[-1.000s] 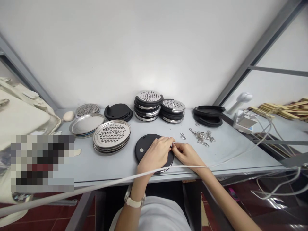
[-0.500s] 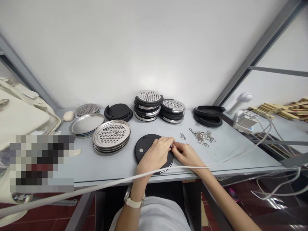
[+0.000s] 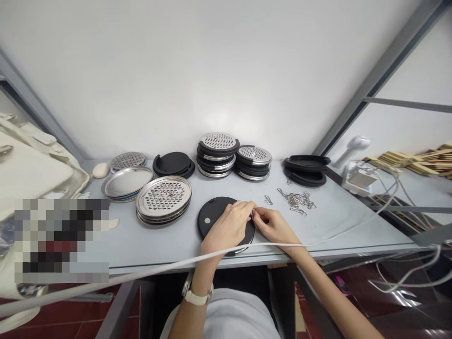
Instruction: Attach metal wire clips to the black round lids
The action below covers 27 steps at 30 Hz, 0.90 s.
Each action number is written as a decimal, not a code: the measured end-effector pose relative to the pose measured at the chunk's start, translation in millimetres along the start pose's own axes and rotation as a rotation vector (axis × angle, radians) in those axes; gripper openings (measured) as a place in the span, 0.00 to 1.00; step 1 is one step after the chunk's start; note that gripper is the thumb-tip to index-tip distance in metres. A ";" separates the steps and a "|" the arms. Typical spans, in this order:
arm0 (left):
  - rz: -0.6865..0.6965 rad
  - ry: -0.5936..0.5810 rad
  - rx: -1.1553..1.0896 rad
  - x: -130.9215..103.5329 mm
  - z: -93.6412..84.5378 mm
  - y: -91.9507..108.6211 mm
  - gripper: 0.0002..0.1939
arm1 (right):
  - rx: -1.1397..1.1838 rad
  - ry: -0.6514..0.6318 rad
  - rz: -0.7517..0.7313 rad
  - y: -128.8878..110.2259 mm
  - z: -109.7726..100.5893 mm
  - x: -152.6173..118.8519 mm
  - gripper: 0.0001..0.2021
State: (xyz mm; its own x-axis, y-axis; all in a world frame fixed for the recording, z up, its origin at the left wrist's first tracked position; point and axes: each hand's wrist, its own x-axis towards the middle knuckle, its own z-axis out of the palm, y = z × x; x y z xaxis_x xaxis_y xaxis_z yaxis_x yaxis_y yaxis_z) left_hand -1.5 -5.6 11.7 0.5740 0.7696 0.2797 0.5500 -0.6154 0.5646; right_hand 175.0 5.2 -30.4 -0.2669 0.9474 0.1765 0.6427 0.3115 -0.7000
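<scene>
The left hand (image 3: 228, 225) lies curled over a black disc (image 3: 213, 210), its fingertips meeting those of the right hand (image 3: 271, 225) at the disc's right side; whether either pinches something there, I cannot tell. The disc lies by the near edge of the table (image 3: 335, 219). Clips (image 3: 298, 201) lie loosely heaped to the right, a grater stack (image 3: 165, 197) sits left, and two taller piles (image 3: 217, 157) stand far back by the wall (image 3: 219, 70).
</scene>
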 end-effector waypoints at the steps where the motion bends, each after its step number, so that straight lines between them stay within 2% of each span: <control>1: -0.002 -0.004 0.000 0.1 -0.1 0.3 0.14 | 0.006 0.001 0.002 0.2 0.1 0.2 0.16; 13: 0.019 0.005 0.013 -0.4 0.6 -1.8 0.12 | 0.052 -0.013 0.026 -0.8 -0.7 0.8 0.14; 19: -0.002 0.027 0.046 -0.5 -0.9 -2.3 0.16 | 0.080 -0.003 0.031 0.5 -1.2 0.4 0.14; 27: -0.006 0.062 -0.024 0.1 6.8 -7.3 0.15 | -0.100 0.009 -0.007 -2.1 -0.8 1.5 0.16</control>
State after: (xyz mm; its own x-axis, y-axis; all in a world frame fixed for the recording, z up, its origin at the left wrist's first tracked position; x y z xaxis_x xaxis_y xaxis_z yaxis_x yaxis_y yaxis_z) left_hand -1.3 -2.2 2.3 0.5320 0.7825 0.3235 0.5379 -0.6074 0.5846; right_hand 173.8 6.0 -28.0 -0.2656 0.9457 0.1871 0.7094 0.3232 -0.6264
